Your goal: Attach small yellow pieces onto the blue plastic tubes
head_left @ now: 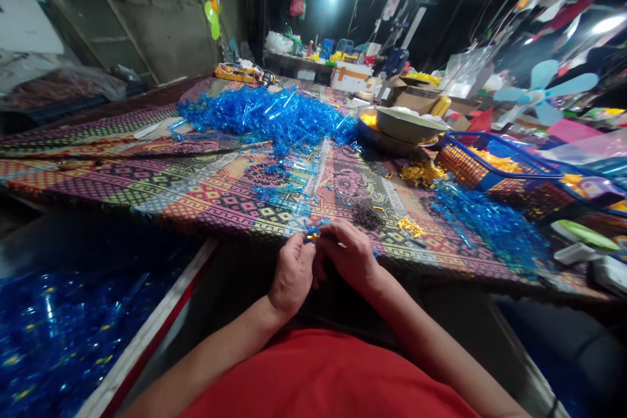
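At far left, under a bare brick wall (157, 6), a bin (63, 339) heaped with translucent blue plastic sprues. Across the table, a woven purple-and-yellow patterned cloth (215, 199) spread beneath a tangled mound of blue sprues (264, 117). At the near edge, left hand (292, 274) and right hand (347, 255) curled closed, pinching a tiny yellow-and-blue plastic piece (312, 236). Farther right, a wide metal basin (404, 125), a blue-rimmed mesh basket of yellow parts (494, 163), and a pale blue fan (539, 93).
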`<state>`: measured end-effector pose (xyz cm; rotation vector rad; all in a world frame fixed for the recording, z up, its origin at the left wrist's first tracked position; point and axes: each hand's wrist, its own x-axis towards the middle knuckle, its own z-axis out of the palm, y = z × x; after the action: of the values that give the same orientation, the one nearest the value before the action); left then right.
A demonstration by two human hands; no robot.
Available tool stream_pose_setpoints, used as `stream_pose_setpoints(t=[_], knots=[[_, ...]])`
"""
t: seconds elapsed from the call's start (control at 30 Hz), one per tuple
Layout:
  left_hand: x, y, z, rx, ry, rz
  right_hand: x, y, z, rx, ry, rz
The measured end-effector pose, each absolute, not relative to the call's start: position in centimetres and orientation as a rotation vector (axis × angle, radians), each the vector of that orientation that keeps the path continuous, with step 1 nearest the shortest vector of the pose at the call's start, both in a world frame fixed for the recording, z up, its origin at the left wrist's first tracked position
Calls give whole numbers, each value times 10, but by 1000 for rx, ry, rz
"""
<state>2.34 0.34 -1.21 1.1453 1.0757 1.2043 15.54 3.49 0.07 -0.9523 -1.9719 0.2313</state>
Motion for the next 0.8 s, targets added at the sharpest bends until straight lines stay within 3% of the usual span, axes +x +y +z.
stream_pose_setpoints(t=[0.4, 0.8], knots=[[27, 6, -12, 1171, 1158, 1151, 166, 33, 2, -827, -2219, -9], [26, 10, -16, 818, 640, 1104, 169, 34, 4, -889, -2231, -108]])
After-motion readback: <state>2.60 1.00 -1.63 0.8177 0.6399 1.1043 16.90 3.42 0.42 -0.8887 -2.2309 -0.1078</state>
